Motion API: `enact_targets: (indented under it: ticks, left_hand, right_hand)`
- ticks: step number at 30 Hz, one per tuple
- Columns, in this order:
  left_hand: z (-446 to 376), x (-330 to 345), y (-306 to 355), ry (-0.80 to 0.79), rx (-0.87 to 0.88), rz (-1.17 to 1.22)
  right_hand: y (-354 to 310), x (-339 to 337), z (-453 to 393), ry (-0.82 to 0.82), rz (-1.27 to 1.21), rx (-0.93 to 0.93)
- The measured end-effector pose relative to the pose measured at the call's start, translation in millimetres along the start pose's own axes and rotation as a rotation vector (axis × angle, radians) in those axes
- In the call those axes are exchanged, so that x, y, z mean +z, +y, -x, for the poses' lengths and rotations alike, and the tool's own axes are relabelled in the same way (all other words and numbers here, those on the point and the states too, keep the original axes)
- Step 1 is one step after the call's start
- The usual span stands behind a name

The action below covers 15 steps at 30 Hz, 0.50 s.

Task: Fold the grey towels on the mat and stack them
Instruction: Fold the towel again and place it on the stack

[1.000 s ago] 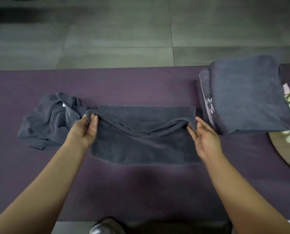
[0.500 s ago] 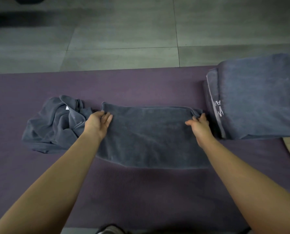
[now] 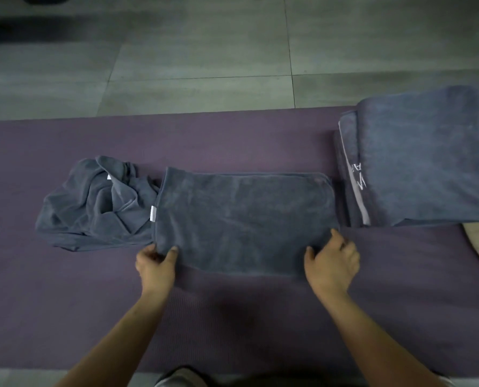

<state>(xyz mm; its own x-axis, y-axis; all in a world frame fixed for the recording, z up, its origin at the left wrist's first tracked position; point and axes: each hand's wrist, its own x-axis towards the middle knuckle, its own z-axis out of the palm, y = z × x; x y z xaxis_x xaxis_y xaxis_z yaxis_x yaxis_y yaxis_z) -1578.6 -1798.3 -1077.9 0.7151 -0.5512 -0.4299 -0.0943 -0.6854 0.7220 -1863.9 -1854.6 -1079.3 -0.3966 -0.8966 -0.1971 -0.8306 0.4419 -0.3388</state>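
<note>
Single head-worn view | looking forward and steeply down | close over purple mat | both forearms entering from bottom edge | tiled floor across top

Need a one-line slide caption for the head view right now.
Both hands, left and right, grip the near corners of a half-folded grey towel on the purple mat, between a crumpled towel and the folded stack.
</note>
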Motion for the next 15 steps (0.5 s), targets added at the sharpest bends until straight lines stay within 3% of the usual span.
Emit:
enact_targets:
  ticks: [3, 8, 13, 15]
  left_hand:
    - [-6, -10, -2, -0.157, 0.069, -0.053]
    - [-18, -11, 12, -0.236, 0.139, -0.169]
    - [15, -28, 13, -0.197, 0.195, -0.009]
    - [23, -38, -2, -0.223, 0.194, -0.129]
  right_hand:
    - [17, 1, 11, 0.007, -0.062, 0.145]
    - [20, -8, -7, -0.210, -0.214, 0.219]
    - [28, -25, 4, -0.233, -0.257, 0.220]
    - [40, -32, 16, -0.227, -0.265, 0.266]
